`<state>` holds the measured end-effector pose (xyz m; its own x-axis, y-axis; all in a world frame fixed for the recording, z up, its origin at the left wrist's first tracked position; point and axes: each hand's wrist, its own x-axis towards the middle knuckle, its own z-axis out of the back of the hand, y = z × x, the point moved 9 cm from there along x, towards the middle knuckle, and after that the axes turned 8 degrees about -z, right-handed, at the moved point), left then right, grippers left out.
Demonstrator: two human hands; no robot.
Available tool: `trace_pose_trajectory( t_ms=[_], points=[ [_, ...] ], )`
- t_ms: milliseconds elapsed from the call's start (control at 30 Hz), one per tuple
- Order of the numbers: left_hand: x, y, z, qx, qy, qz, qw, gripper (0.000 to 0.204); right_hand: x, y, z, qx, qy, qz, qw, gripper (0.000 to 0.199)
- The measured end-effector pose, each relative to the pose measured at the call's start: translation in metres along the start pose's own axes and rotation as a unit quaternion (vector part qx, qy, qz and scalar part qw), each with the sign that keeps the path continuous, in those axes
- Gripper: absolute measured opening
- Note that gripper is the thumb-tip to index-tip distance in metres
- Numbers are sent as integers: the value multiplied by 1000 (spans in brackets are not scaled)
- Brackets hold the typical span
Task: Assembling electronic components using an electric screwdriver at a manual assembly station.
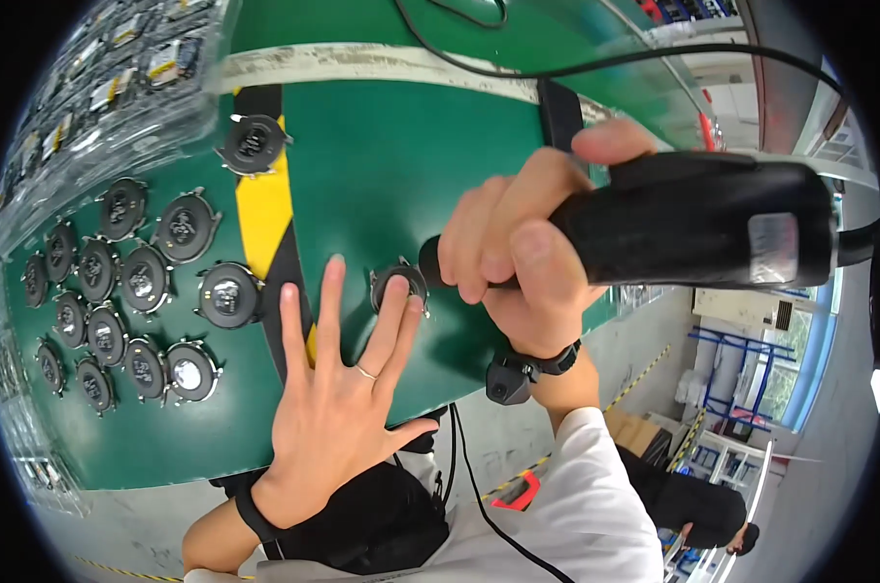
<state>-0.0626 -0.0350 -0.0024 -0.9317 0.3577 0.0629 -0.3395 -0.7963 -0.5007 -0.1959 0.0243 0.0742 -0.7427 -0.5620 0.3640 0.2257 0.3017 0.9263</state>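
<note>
My right hand (523, 243) is wrapped round a thick black corded power tool that looks like an electric screwdriver (693, 219). The tool's narrow front end is beside a round black watch case (391, 303) on the green table. My left hand (338, 408) lies spread and flat, with two fingertips resting on that case and the others on or just over the tabletop. Whether the tool tip touches the case cannot be made out. Left of my hand, several more watch cases (144, 279) lie back side up, one of them (230, 295) near the striped tape.
Clear plastic trays (173, 73) with watch parts stand at the far left. Yellow and black tape (263, 219) crosses the green table (362, 146), with another case (254, 145) on its far end. A black cable (595, 66) hangs across the top. A person (697, 505) is at lower right.
</note>
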Motion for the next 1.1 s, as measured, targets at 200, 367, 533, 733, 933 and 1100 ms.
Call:
trace_pose_trajectory(
  t_ms=[200, 367, 533, 733, 933, 1100],
  points=[
    [2, -1, -5, 38, 13, 16, 999, 116, 3, -5, 1, 18, 79, 50, 995, 59],
    [1, -3, -8, 64, 24, 17, 998, 111, 0, -2, 7, 14, 72, 58, 996, 60],
    [-1, -1, -8, 66, 18, 19, 997, 111, 1, 2, -1, 17, 53, 53, 997, 61],
    [-1, 1, -7, 59, 21, 19, 998, 111, 14, -1, -6, 30, 68, 34, 997, 60],
    [-1, 1, -8, 52, 17, 20, 998, 112, 1, -3, -7, 28, -37, -21, 999, 60],
    [-1, 0, -6, 44, 7, 15, 999, 114, 1, -8, -1, 33, -8, 0, 999, 58]
  ],
)
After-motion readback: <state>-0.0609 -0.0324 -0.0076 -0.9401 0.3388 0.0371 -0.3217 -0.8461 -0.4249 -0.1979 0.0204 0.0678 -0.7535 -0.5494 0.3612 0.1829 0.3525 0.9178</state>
